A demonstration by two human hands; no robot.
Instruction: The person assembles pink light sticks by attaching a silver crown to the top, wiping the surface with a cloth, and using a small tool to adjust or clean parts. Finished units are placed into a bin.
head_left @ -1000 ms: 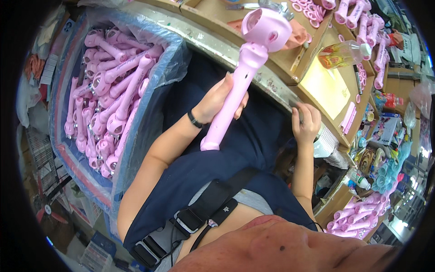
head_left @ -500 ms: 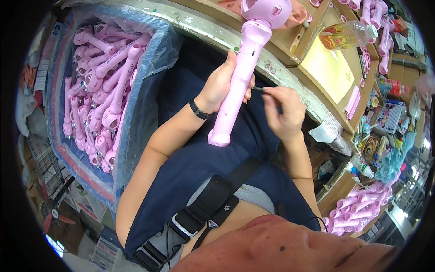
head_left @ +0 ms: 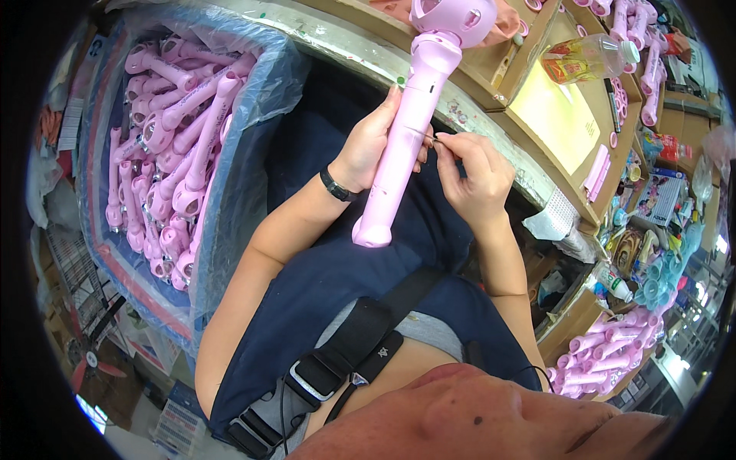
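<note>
A pink plastic wand (head_left: 400, 149) with a tube handle and a round openwork head lies slantwise before me. Its lower end rests against my dark blue apron, and the head reaches over the bench edge. Wrapped round the tube from the left is my left hand (head_left: 366, 152), its fingertips showing on the far side. My right hand (head_left: 481, 175) pinches a thin dark pointed tool (head_left: 430, 139) between thumb and fingertips. The tool's tip meets the right side of the tube, near my left fingertips. Its exact kind is too small to tell.
At left, a plastic-lined bin (head_left: 277, 77) holds many similar pink wands. On the wooden bench stand a clear bottle (head_left: 586, 60) with a yellow label, a yellow sheet (head_left: 556, 123), and pink strips (head_left: 596, 172). More pink pieces (head_left: 606, 353) fill a box at lower right.
My right hand has moved slightly left and up, bringing the thin tool's tip onto the tube. My left hand and the wand have barely shifted.
</note>
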